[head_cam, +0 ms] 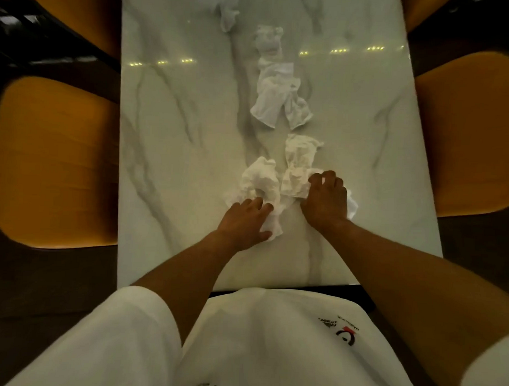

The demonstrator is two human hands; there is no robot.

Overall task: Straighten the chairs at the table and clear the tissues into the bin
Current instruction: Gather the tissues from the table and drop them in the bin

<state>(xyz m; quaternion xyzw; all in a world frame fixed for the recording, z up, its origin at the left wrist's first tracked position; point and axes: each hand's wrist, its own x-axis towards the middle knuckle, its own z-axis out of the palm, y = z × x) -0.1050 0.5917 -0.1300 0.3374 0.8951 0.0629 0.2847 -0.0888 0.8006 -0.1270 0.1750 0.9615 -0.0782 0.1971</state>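
Both hands work the near end of the marble surface (169, 132), where crumpled tissues lie in a loose line down its middle. The left hand (243, 218) has its fingers curled onto the near tissue (261, 181), pinching its lower edge against the surface; the right hand (326, 199) curls its grip over the tissue beside it (299, 165), part of which pokes out under the palm. Three more lie farther up: a spread-out tissue (279, 98), a small wad (268, 40) and a far one (229, 15) at the top edge. The risk, as I judge it, is that light, loosely bunched paper slips out of a shallow pinch, or tears and sheds bits when dragged over the stone. Gathering with both hands full could also leave the far tissues behind, since they look a long reach away. No bin is in view, so a carry follows, and trailing corners may drop on the way. The orange chairs (55, 162) flank the surface.
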